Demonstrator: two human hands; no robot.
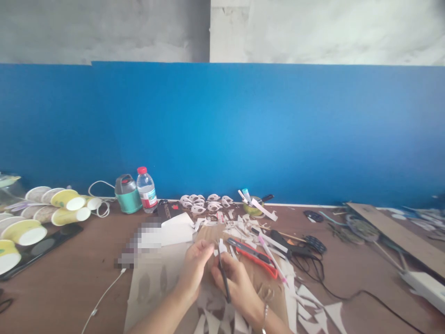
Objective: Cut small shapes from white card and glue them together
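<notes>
My left hand (195,264) is closed in a pinch on a small white paper piece (221,248) above a brown cardboard sheet (156,278). Close beside it, my right hand (239,287) grips black scissors (223,269), whose blades point up toward the paper piece. White paper scraps (306,297) lie all around both hands.
A red utility knife (255,256), pens and a black glue gun (295,248) lie right of the hands. Cut white shapes (205,202), a water bottle (146,189), a teal container (127,193) and stacked paper cups (52,208) line the blue wall. A wooden plank (399,234) is at right.
</notes>
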